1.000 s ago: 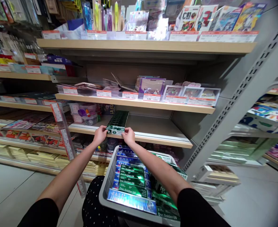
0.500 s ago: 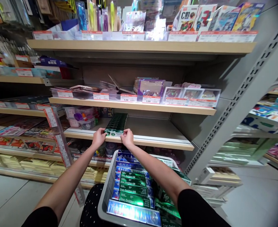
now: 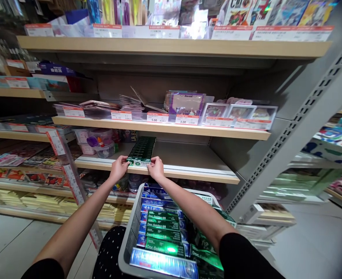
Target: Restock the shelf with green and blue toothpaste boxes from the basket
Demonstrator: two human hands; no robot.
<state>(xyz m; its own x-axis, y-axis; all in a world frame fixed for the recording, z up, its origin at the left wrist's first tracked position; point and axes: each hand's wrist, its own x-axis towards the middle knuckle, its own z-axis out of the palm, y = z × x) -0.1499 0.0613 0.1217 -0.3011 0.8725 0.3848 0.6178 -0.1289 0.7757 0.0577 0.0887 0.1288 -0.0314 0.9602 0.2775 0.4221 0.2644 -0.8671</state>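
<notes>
Several green Doc.Golden toothpaste boxes (image 3: 142,146) stand in a row running back on the lower shelf (image 3: 188,155). At the front end of this row, my left hand (image 3: 119,167) pinches the left end of the frontmost box (image 3: 138,162), and my right hand (image 3: 156,168) grips its right end. Both hands are closed, at the shelf's front edge. Below my right forearm, a grey basket (image 3: 127,240) holds more green Doc.Golden boxes (image 3: 163,234) and blue boxes (image 3: 163,263).
Clear plastic tubs (image 3: 101,141) stand left of the row. Above runs a shelf edge (image 3: 159,128) with cards and small framed items. A slanted price-tag strip (image 3: 72,182) juts out at the left, and a slotted metal upright (image 3: 293,124) rises at the right.
The view has moved slightly closer, and the upper shelves sit higher in it. Both hands stay on the front box, with little visible movement.
</notes>
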